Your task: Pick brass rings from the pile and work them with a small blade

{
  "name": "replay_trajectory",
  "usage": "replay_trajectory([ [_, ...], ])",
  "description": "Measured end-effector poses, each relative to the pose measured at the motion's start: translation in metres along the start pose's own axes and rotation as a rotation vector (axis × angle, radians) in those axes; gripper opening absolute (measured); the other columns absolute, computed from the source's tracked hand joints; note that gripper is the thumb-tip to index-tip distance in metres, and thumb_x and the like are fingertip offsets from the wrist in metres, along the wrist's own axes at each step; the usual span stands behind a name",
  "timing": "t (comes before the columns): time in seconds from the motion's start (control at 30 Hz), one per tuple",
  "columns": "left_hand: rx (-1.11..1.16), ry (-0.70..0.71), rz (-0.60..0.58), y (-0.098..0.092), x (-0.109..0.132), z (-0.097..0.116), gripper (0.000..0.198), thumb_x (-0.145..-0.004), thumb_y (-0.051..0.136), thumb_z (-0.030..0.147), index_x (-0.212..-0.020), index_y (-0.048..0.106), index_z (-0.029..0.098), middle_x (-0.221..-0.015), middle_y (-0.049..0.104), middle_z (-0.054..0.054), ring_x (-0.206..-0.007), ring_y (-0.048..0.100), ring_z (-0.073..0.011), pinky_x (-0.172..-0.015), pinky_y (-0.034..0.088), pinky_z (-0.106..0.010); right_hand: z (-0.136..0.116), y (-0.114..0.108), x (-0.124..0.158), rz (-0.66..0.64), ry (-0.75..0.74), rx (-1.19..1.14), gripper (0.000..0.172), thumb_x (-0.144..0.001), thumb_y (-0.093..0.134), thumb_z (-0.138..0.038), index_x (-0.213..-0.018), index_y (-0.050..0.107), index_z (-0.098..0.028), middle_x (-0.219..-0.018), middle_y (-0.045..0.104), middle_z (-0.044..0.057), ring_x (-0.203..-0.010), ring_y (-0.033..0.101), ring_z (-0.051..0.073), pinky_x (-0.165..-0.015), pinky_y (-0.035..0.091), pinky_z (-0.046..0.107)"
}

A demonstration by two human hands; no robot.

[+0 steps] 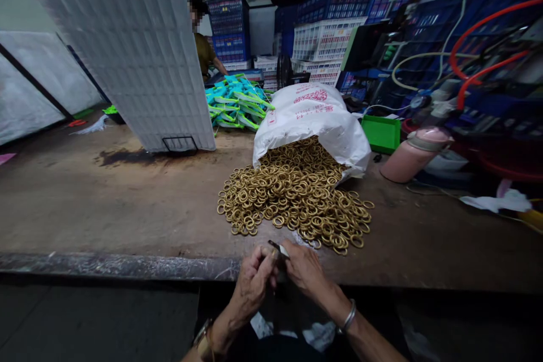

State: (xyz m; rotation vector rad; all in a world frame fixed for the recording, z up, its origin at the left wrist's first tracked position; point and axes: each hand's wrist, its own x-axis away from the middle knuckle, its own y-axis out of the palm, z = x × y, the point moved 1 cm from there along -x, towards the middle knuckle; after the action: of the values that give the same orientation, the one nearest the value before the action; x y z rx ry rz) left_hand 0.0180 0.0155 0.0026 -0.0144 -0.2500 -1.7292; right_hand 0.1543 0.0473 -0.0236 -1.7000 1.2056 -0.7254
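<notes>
Just off the table's front edge, my left hand [255, 276] is closed in a pinch. What its fingers hold is too small to make out. Close beside it, my right hand [304, 267] grips a small tool with a dark, narrow tip [274, 245] that points toward the left fingertips. I cannot tell the tool's exact kind. Beyond both hands lies a heap of brass-coloured rings [292, 198], spilling from the mouth of a white sack [303, 107] with red print that rests on its side.
A white ribbed panel [136, 62] stands upright at left on the wooden table [106, 209]. Behind the sack are green and blue pieces [237, 102] and a person [206, 56]. On the right are a green tray [380, 134], a pink bottle [416, 155] and red hoses [462, 45].
</notes>
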Motion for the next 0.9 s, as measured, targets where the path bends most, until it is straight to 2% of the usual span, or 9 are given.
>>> replay_trajectory([
  [0.17, 0.241, -0.009, -0.130, 0.005, 0.012, 0.017, 0.030, -0.077, 0.051, 0.044, -0.069, 0.050, 0.015, -0.059, 0.055, 0.000, -0.044, 0.048, -0.0070, -0.046, 0.039, -0.020, -0.003, -0.007, -0.016, -0.004, 0.068, 0.071, 0.016, -0.074, 0.041, -0.013, -0.081, 0.054, -0.019, -0.062, 0.059, 0.001, -0.054, 0.052, 0.013, -0.050, 0.022, 0.024],
  [0.3, 0.477, -0.098, -0.048, -0.003, 0.006, 0.012, 0.026, -0.075, 0.055, 0.038, -0.074, 0.055, 0.012, -0.060, 0.058, -0.004, -0.049, 0.051, -0.0101, -0.044, 0.042, -0.020, -0.016, -0.016, -0.038, 0.098, 0.108, 0.070, 0.018, -0.079, 0.037, -0.013, -0.088, 0.052, -0.018, -0.069, 0.062, 0.002, -0.062, 0.056, 0.013, -0.054, 0.027, 0.023],
  [0.4, 0.561, -0.115, 0.035, -0.013, 0.005, 0.005, 0.019, -0.073, 0.057, 0.030, -0.071, 0.054, 0.011, -0.069, 0.060, -0.006, -0.053, 0.052, -0.0101, -0.044, 0.041, -0.020, -0.023, -0.018, -0.056, 0.141, 0.134, 0.146, 0.026, -0.079, 0.041, -0.015, -0.105, 0.047, -0.016, -0.078, 0.064, 0.005, -0.069, 0.058, 0.016, -0.057, 0.029, 0.024],
  [0.47, 0.626, -0.125, 0.046, -0.019, 0.006, 0.002, 0.015, -0.073, 0.056, 0.028, -0.074, 0.053, 0.013, -0.071, 0.061, -0.005, -0.054, 0.053, -0.0103, -0.043, 0.041, -0.020, -0.025, -0.017, -0.066, 0.145, 0.144, 0.226, 0.032, -0.079, 0.042, -0.014, -0.111, 0.044, -0.016, -0.083, 0.065, 0.007, -0.072, 0.059, 0.018, -0.058, 0.029, 0.025],
  [0.57, 0.713, -0.174, 0.029, -0.026, 0.007, -0.003, 0.018, -0.072, 0.057, 0.025, -0.086, 0.054, 0.015, -0.069, 0.059, -0.003, -0.052, 0.053, -0.0102, -0.043, 0.040, -0.020, -0.022, -0.012, -0.076, 0.115, 0.150, 0.319, 0.029, -0.079, 0.039, -0.010, -0.106, 0.048, -0.017, -0.080, 0.065, 0.007, -0.069, 0.060, 0.018, -0.056, 0.028, 0.026],
  [0.63, 0.770, -0.219, 0.019, -0.029, 0.006, -0.007, 0.019, -0.071, 0.058, 0.025, -0.086, 0.055, 0.014, -0.068, 0.058, -0.003, -0.053, 0.052, -0.0099, -0.044, 0.039, -0.020, -0.019, -0.009, -0.078, 0.115, 0.148, 0.334, 0.029, -0.079, 0.038, -0.010, -0.105, 0.048, -0.018, -0.078, 0.065, 0.007, -0.068, 0.060, 0.018, -0.055, 0.027, 0.026],
  [0.7, 0.824, -0.253, 0.015, -0.031, 0.003, -0.011, 0.015, -0.071, 0.058, 0.026, -0.077, 0.056, 0.012, -0.068, 0.057, -0.002, -0.055, 0.053, -0.0096, -0.046, 0.040, -0.020, -0.016, -0.007, -0.078, 0.138, 0.141, 0.312, 0.028, -0.079, 0.039, -0.010, -0.104, 0.048, -0.019, -0.079, 0.065, 0.007, -0.068, 0.059, 0.017, -0.054, 0.027, 0.025],
  [0.8, 0.843, -0.288, 0.058, -0.031, -0.002, -0.014, 0.020, -0.073, 0.059, 0.028, -0.063, 0.052, 0.012, -0.068, 0.056, -0.002, -0.058, 0.054, -0.0099, -0.047, 0.040, -0.020, -0.011, -0.008, -0.075, 0.159, 0.158, 0.207, 0.022, -0.077, 0.041, -0.010, -0.093, 0.052, -0.020, -0.075, 0.064, 0.004, -0.065, 0.058, 0.015, -0.054, 0.026, 0.024],
  [0.9, 0.755, -0.285, 0.092, -0.026, -0.009, -0.009, 0.018, -0.072, 0.061, 0.028, -0.068, 0.052, 0.013, -0.068, 0.056, -0.002, -0.059, 0.056, -0.0112, -0.047, 0.041, -0.020, -0.007, -0.011, -0.068, 0.183, 0.149, -0.003, 0.020, -0.075, 0.041, -0.012, -0.088, 0.053, -0.020, -0.067, 0.062, 0.002, -0.061, 0.055, 0.013, -0.055, 0.029, 0.022],
])
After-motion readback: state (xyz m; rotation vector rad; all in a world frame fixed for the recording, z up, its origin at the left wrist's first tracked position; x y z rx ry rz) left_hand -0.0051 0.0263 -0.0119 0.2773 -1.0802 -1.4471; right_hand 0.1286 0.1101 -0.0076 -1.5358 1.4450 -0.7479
